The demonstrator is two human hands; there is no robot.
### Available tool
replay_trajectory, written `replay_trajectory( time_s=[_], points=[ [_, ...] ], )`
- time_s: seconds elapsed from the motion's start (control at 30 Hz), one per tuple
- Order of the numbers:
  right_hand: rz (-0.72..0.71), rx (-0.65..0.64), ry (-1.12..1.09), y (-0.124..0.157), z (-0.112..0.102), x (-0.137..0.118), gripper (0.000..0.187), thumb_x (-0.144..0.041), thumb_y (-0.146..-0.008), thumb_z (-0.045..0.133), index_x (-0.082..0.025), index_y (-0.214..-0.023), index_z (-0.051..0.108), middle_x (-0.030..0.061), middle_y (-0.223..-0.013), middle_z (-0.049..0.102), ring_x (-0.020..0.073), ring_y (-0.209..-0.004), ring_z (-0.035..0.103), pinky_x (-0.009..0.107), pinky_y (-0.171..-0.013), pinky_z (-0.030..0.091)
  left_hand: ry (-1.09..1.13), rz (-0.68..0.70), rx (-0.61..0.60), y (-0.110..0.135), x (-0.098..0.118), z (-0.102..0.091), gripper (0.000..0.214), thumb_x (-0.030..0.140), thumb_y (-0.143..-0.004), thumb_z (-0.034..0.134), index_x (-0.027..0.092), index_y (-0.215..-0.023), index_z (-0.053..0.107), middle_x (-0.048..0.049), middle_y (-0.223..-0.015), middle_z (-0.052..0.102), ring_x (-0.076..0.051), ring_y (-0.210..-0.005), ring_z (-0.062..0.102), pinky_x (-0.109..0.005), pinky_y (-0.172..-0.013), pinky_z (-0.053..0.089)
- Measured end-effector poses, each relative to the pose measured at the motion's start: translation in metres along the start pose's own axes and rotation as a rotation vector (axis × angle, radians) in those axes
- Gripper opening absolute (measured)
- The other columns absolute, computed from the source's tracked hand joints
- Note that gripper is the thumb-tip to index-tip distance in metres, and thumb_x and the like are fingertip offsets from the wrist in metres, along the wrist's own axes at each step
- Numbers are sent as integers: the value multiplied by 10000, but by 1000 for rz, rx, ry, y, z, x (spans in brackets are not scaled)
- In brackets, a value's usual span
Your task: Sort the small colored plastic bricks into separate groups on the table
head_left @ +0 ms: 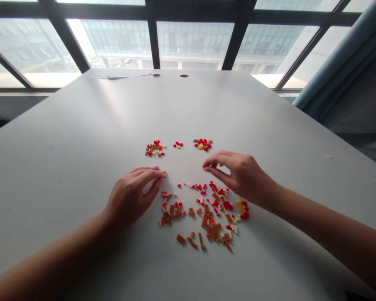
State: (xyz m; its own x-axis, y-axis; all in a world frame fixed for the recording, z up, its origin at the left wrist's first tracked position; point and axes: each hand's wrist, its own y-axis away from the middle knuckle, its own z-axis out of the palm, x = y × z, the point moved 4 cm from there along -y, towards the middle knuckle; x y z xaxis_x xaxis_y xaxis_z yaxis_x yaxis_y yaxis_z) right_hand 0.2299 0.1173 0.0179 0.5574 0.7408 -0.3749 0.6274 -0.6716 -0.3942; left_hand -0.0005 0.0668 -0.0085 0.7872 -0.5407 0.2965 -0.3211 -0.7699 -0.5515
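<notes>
Just below the fingertips of both hands lies the main spread of small bricks [203, 217], mostly brown, with red, yellow, cream and pink among them. The left hand [133, 196] sits low over the white table [81, 167], its fingers [152, 177] curved and lying close together, their tips near the upper left edge of the spread. The right hand [242, 177] is arched above the upper part of the spread, its thumb [214, 175] and forefinger curving toward each other around a small gap. I cannot tell whether either hand's fingertips pinch a tiny piece.

Ahead of the fingers, three smaller groups sit apart: a brown and red heap [155, 148] beyond the left fingertips, a tiny red and cream cluster [177, 144] between the hands, and a red and yellow heap [202, 144] beyond the right fingertips. Some brown bricks appear joined into short strips and stepped shapes, while many others lie singly; no finished form shows. No brand or lettering can be read on the bricks. Well past the fingers, the table's far edge meets a large window [194, 42].
</notes>
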Motion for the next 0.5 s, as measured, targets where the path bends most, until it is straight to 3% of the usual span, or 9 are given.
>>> replay_trajectory(
  time_s=[0.13,0.27,0.4,0.5],
  points=[
    [199,144,185,-8,-6,55,74,-215,-843,659,-190,-838,728,50,-823,745,177,-669,663,302,-711,530,27,-12,-6,1,-2,1,143,222,-907,551,208,-910,693,-24,-945,773,-198,-945,724,-311,-835,583],
    [247,218,220,-14,0,88,108,-231,-833,656,-186,-843,754,61,-812,736,187,-654,653,319,-701,531,41,-14,-12,1,-3,2,142,216,-907,549,210,-920,690,-21,-941,772,-198,-951,723,-321,-844,583],
    [256,268,241,-19,4,90,140,-221,-846,633,-185,-878,764,75,-837,732,200,-697,659,334,-727,524,38,-15,-10,1,-2,1,143,214,-906,546,205,-916,688,-22,-936,772,-201,-951,723,-324,-834,585],
    [201,293,210,-17,2,63,148,-206,-866,625,-176,-923,759,77,-845,723,184,-694,650,318,-713,513,42,-14,-11,0,-1,1,145,217,-909,546,203,-910,690,-22,-933,774,-201,-950,722,-323,-838,583]
  ],
)
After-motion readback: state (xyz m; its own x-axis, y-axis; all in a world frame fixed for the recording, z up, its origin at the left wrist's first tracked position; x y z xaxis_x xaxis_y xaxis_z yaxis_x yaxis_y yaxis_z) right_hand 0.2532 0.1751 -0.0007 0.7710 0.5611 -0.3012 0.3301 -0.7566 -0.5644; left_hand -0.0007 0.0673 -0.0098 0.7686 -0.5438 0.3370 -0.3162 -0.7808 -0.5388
